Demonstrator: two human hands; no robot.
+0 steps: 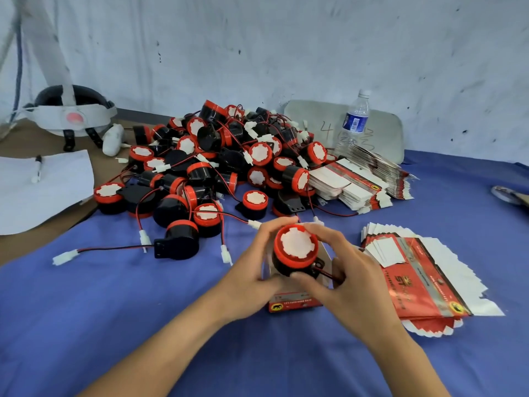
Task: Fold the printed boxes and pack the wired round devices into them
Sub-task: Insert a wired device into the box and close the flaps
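Both hands — left hand (252,270), right hand (340,279) — hold round device (296,250) in box (294,303).

Left hand (252,269) and right hand (347,285) are both bare, each on a slim bare forearm seen up to the bottom frame edge, with long thin fingers, knuckles showing on the right, nails too blurred to tell.

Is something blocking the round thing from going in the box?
Nothing visible does. The left hand and right hand hold the wired round device at the open top of the printed box; its inside is hidden.
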